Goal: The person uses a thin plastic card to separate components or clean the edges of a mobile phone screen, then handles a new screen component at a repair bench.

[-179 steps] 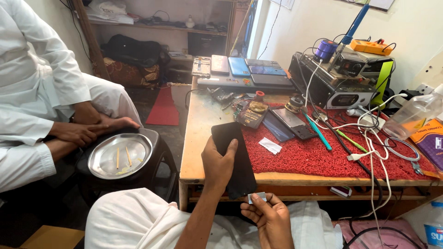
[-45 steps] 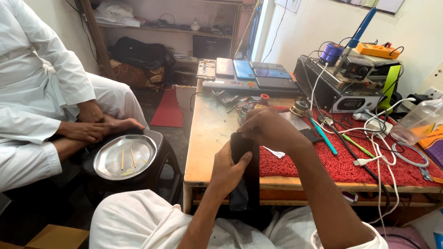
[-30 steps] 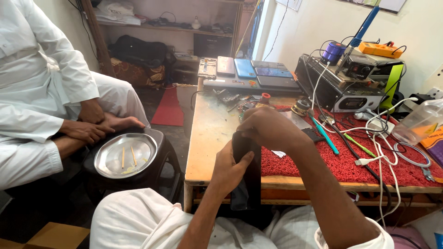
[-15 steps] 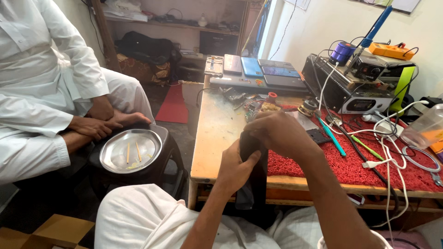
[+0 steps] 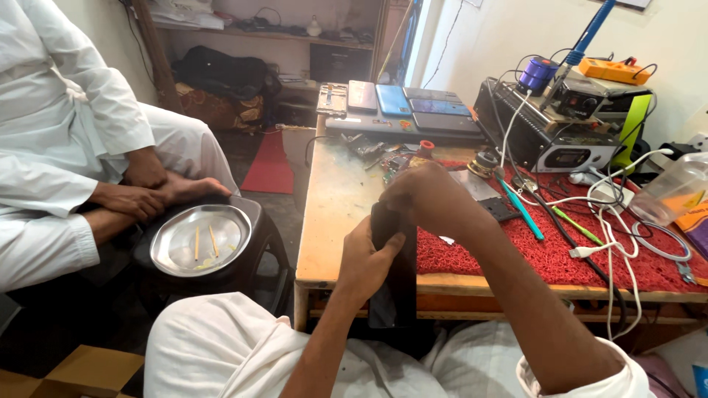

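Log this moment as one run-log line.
left hand: grips dark phone upright at bench edge | right hand: covers phone's top | red mat: tools, cables | nearby: steel plate on stool

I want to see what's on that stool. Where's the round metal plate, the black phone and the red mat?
round metal plate [image 5: 200, 240], head view, bare centre.
black phone [image 5: 394, 295], head view, lower back.
red mat [image 5: 546, 254], head view, bare middle.

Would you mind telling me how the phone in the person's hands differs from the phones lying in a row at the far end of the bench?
The black phone is held upright, gripped by the left hand with the right hand over its top. The row of phones lies flat and untouched. It is dark; at least one of the row is blue. All are slim rectangular slabs.
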